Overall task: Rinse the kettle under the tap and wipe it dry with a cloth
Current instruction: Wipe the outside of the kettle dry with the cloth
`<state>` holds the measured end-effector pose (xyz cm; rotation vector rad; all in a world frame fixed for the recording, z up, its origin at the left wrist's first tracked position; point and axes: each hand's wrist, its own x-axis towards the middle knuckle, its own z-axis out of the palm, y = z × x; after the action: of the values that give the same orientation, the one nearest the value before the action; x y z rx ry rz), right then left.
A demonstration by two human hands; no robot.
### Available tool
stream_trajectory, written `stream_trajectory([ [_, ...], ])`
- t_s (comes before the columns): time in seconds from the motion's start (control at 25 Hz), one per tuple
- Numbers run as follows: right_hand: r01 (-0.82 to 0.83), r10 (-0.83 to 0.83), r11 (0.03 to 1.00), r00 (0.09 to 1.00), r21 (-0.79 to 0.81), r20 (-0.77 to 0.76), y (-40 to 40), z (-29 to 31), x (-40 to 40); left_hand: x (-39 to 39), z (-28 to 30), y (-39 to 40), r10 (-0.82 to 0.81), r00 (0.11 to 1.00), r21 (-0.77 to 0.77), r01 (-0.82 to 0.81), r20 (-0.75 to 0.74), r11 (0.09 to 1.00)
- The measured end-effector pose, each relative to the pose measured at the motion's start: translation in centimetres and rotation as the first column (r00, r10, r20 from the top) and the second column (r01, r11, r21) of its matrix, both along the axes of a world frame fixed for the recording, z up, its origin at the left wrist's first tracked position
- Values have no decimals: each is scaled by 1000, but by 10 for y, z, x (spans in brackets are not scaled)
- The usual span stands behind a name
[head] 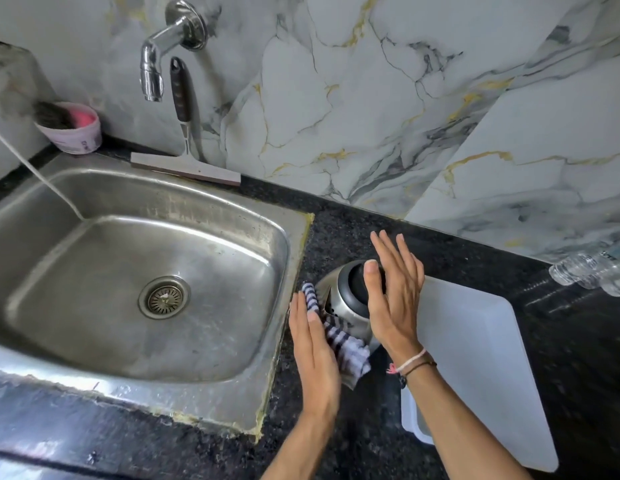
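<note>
A steel kettle [339, 301] with a black lid stands on the dark counter just right of the sink. My left hand [313, 355] lies flat, fingers straight, pressing a blue-and-white checked cloth [343, 341] against the kettle's left side. My right hand [393, 296] is flat with its fingers spread against the kettle's right side, its thumb over the black lid. Much of the kettle's body is hidden between the two hands. The chrome tap [152, 71] juts from the wall above the sink, and no water runs from it.
The steel sink [94, 258] fills the left half; a thin white hose [35, 168] slants into it. A squeegee [184, 133] leans on the marble wall. A pink tub [73, 129] with scrubbers sits back left. A white board [481, 358] lies right of the kettle, plastic bottles [599, 268] beyond.
</note>
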<state>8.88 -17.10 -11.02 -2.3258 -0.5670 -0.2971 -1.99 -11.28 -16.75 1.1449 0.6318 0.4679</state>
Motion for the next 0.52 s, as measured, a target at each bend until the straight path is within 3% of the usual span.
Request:
stream_trajectory([
  [0.08,1,-1,1000,1000,-1,-6,0,1,0,16,14,21,-25,999,56,23,36,998],
  [0.16,4,-4,1000,1000,-6,-9,1,1,0,39,19,56,-174,985,138,171,9,976],
  [0.28,15,-15,1000,1000,-2,-16,1,0,0,59,11,83,-284,949,17,289,-139,957],
  [0.36,29,-29,1000,1000,-2,-1,1,-1,0,48,-3,68,-196,969,0,198,-150,980],
  [0.52,54,-55,998,998,-22,-8,1,2,-2,1,-17,13,176,970,-76,-191,-171,979],
])
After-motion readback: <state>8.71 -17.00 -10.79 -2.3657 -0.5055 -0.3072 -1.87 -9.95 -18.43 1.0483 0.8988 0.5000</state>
